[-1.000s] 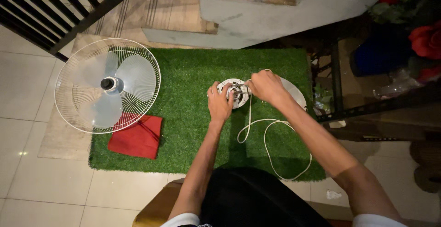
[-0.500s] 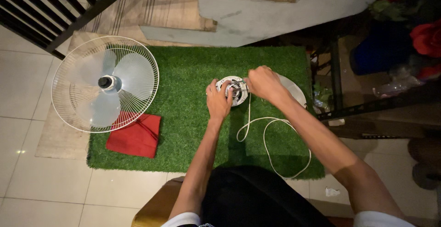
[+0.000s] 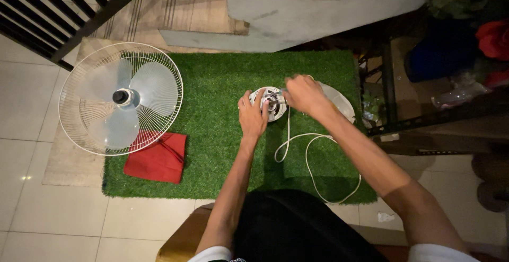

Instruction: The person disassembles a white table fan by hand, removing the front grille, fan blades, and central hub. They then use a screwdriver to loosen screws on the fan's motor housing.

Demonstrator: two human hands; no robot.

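A round white fan motor (image 3: pixel 271 102) with bare metal parts on top stands on a green grass mat (image 3: pixel 212 82). My left hand (image 3: pixel 252 114) grips the motor's left side. My right hand (image 3: pixel 302 94) is closed at its right top edge, fingers pinched on a small part or wire there; which one is hidden by the fingers. A white power cord (image 3: pixel 307 153) runs from the motor in loops toward me over the mat. A white round base (image 3: pixel 339 100) shows behind my right wrist.
A white fan cage with blades (image 3: pixel 121 99) lies on the mat's left edge, with a red cloth (image 3: pixel 158 158) beside it. A black railing (image 3: pixel 63 7) crosses the top left. A dark metal rack (image 3: pixel 424 108) and red flowers (image 3: pixel 493 37) stand on the right.
Both hands keep their hold on the motor; my right hand has shifted slightly at its top edge. The view has moved a little.
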